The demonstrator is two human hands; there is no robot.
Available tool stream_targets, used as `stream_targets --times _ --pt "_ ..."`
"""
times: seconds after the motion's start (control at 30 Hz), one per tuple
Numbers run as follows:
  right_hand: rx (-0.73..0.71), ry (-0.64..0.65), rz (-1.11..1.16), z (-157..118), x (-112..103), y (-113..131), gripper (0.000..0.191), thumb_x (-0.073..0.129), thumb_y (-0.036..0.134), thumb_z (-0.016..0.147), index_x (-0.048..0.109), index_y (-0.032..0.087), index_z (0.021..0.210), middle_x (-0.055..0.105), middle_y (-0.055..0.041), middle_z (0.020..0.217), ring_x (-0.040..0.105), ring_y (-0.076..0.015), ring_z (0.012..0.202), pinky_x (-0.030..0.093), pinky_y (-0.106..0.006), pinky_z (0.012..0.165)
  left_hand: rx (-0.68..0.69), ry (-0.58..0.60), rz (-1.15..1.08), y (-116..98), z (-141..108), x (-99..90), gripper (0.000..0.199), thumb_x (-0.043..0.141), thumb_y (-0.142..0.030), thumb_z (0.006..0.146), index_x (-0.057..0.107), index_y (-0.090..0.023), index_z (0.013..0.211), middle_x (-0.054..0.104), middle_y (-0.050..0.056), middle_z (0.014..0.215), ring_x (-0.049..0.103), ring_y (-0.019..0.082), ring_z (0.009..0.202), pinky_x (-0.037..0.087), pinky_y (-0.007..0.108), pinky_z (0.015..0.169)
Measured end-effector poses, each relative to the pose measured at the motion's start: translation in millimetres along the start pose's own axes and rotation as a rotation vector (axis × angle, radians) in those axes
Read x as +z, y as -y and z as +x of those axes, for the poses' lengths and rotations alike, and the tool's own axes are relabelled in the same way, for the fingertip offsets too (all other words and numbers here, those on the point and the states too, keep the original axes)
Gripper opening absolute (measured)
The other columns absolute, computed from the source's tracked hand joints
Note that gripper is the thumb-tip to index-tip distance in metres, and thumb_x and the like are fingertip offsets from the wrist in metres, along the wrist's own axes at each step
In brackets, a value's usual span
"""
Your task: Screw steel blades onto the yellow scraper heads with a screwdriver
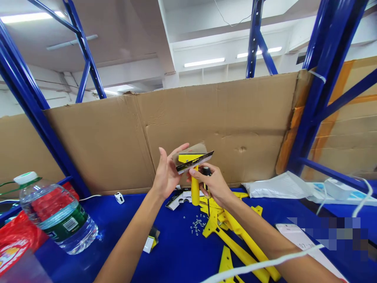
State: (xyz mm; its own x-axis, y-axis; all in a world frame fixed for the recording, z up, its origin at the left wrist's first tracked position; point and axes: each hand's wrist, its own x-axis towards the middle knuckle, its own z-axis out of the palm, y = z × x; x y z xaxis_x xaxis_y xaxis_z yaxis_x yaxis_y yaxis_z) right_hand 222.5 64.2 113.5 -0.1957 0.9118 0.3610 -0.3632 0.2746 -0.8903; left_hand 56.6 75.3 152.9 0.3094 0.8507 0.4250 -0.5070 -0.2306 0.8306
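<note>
A yellow-handled scraper [194, 188] hangs in the air over the table, its head up and a black-and-white printed card [194, 162] across the head. My right hand [216, 182] pinches the handle just below the head and also holds a screwdriver [207, 171], shaft pointing down. My left hand [166, 171] is open beside the head, thumb raised and fingers stretched out behind the card, seemingly touching it. Below lie small loose screws or nuts [197, 225] and a pile of yellow scraper parts [235, 241], partly hidden by my right forearm.
A large water bottle [63, 212] and red bag [22, 232] stand left. More printed cards [179, 198] lie behind the screws, a small packet [150, 239] nearer. Right are a white plastic bag [278, 185], phone [306, 239] and white cable [262, 265]. Cardboard [218, 118] walls the back.
</note>
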Motion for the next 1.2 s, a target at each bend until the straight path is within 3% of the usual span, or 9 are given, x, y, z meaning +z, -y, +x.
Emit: stream_targets --times 0.07,0.13,0.27,0.4,0.67,0.8,0.9,1.07,1.2 --pt "-0.034 -0.061 -0.079 3 -4 1 0.051 0.095 0.06 0.069 0.073 0.019 0.089 0.076 -0.0042 0.075 0.053 -0.0106 0.044 0.03 -0.022 0.034 0.123 0.068 0.126 -5 -3 0.7 0.099 0.07 -0.09 0.079 0.068 -0.017 0.146 0.072 0.02 0.143 0.071 0.038 0.127 0.063 0.043 0.095" --pt "-0.063 -0.105 -0.159 6 -9 1 0.051 0.094 0.062 0.07 0.074 0.019 0.088 0.077 -0.0045 0.075 0.044 -0.0078 0.038 0.029 -0.024 0.035 0.2 0.119 0.275 -8 -5 1.2 0.096 0.091 -0.072 0.072 0.066 -0.019 0.148 0.073 0.019 0.142 0.068 0.038 0.133 0.059 0.045 0.106" --pt "-0.153 -0.12 -0.283 9 -15 3 0.048 0.093 0.06 0.07 0.078 0.019 0.088 0.078 -0.0055 0.076 0.051 -0.0113 0.047 0.035 -0.026 0.043 0.235 0.066 0.464 -10 -7 3.2 0.08 0.099 -0.033 0.076 0.064 -0.023 0.147 0.077 0.014 0.135 0.077 0.03 0.118 0.063 0.045 0.102" --pt "-0.174 -0.078 -0.404 8 -14 7 0.043 0.092 0.057 0.073 0.078 0.018 0.084 0.079 -0.0069 0.079 0.062 -0.0158 0.062 0.043 -0.027 0.053 0.322 -0.036 0.564 -10 -4 0.0 0.049 0.094 -0.031 0.081 0.077 -0.019 0.125 0.082 0.011 0.121 0.079 0.025 0.108 0.065 0.038 0.097" --pt "0.028 0.211 -0.53 0 -15 18 0.045 0.082 0.06 0.086 0.077 0.02 0.105 0.08 -0.0059 0.096 0.057 -0.0096 0.051 0.034 -0.022 0.04 0.293 -0.18 0.49 -16 3 -20.8 0.042 0.098 -0.03 0.074 0.082 -0.021 0.111 0.084 0.007 0.11 0.077 0.018 0.092 0.064 0.029 0.081" --pt "0.136 0.407 -0.64 3 -32 23 0.046 0.082 0.059 0.087 0.073 0.021 0.112 0.08 -0.0068 0.11 0.073 -0.0139 0.065 0.046 -0.023 0.05 0.258 -0.28 0.397 -26 -3 -40.1 0.044 0.1 -0.026 0.07 0.082 -0.02 0.109 0.083 0.006 0.106 0.076 0.016 0.088 0.062 0.025 0.079" --pt "0.182 0.587 -0.836 8 -51 23 0.048 0.08 0.06 0.088 0.074 0.019 0.112 0.08 -0.0085 0.107 0.074 -0.015 0.061 0.053 -0.028 0.062 0.154 -0.405 0.328 -20 -29 -61.3 0.046 0.099 -0.025 0.07 0.082 -0.018 0.112 0.081 0.008 0.111 0.075 0.015 0.09 0.062 0.022 0.078" --pt "0.465 0.816 -1.165 6 -62 16 0.059 0.089 0.071 0.069 0.079 0.02 0.098 0.072 -0.0023 0.069 0.065 -0.0173 0.05 0.042 -0.029 0.052 -0.175 -0.576 0.304 11 -113 -83.4 0.054 0.099 -0.028 0.072 0.077 -0.012 0.118 0.081 0.011 0.104 0.072 0.014 0.077 0.06 0.024 0.069" --pt "0.593 1.103 -1.135 -6 -41 -3 0.063 0.096 0.072 0.051 0.079 0.022 0.083 0.061 0.0039 0.056 0.051 -0.0133 0.047 0.038 -0.029 0.05 -0.398 -0.5 0.479 26 -172 -86.8 0.07 0.094 -0.043 0.078 0.068 -0.015 0.136 0.081 0.012 0.103 0.076 0.022 0.081 0.06 0.03 0.069"
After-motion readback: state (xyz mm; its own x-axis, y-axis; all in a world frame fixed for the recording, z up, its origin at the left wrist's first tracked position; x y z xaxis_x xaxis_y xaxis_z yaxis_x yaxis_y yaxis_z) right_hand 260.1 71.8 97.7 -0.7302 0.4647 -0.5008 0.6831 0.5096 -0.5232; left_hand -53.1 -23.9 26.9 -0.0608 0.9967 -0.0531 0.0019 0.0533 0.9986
